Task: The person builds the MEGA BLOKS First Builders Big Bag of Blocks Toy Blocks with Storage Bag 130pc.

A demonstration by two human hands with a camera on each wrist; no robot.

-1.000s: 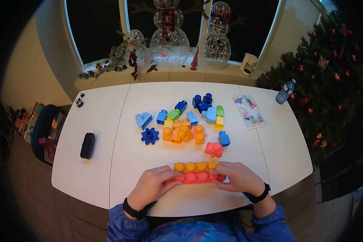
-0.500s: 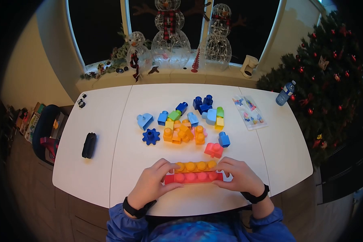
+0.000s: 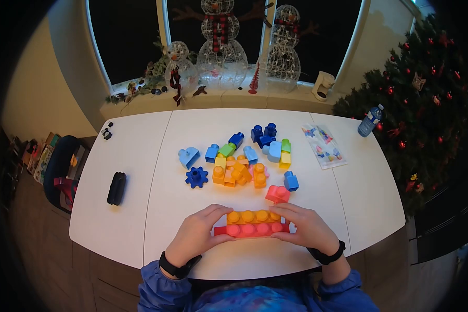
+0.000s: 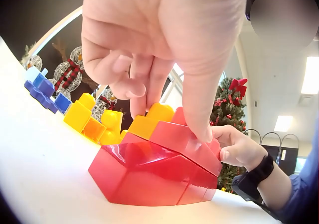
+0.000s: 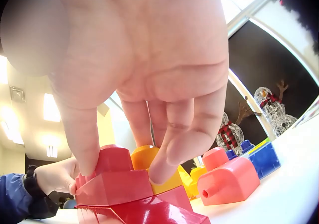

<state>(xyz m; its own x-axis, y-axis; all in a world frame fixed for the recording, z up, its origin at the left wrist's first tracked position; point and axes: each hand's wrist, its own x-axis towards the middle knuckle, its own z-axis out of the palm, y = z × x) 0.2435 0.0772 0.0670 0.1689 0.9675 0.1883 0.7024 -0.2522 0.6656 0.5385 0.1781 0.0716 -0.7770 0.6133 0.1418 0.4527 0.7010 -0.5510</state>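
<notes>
A long pink brick [image 3: 248,229] and a long orange-yellow brick [image 3: 248,216] lie side by side near the table's front, studs up, on a glossy red base piece [image 4: 144,174]. The left hand [image 3: 200,231] holds their left end, thumb against the pink near side and fingers reaching to the orange brick. At the right end, the right hand [image 3: 307,229] grips likewise, its thumb [image 5: 82,149] on the pink brick's near side. Just beyond the right fingers lies a loose pink block [image 3: 278,194].
Several orange blocks [image 3: 233,173] lie mid-table among blue, green and yellow ones. A dark blue gear-shaped piece [image 3: 196,178] is left of them. Farther out are a black case [image 3: 116,188], a picture sheet [image 3: 325,146] and a water bottle [image 3: 371,120].
The left fingers have shifted from the pink brick's end to the orange brick's left corner. The right fingers have spread, uncovering the red end. The bricks stay in nearly the same place.
</notes>
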